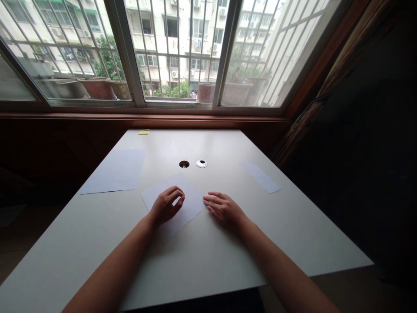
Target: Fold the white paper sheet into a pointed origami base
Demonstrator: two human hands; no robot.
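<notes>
A square-looking white paper sheet (190, 198) lies turned cornerwise on the table, in front of me. My left hand (166, 204) is over its left part, fingers curled and thumb bent round so the tips come together. Only paper shows through the loop they form, and I see nothing held there. At the sheet's right corner rests my right hand (224, 211), palm down with its fingers stretched out toward the paper. The fingertips are at or just beside that corner; whether they press on it I cannot tell.
A larger white sheet (114, 170) lies at the table's left edge, and a narrow paper strip (260, 177) at the right. Farther back are a round cable hole (184, 164), its loose silver cover (201, 164) and a small yellow-edged piece (143, 132). A barred window stands behind the white table (208, 269).
</notes>
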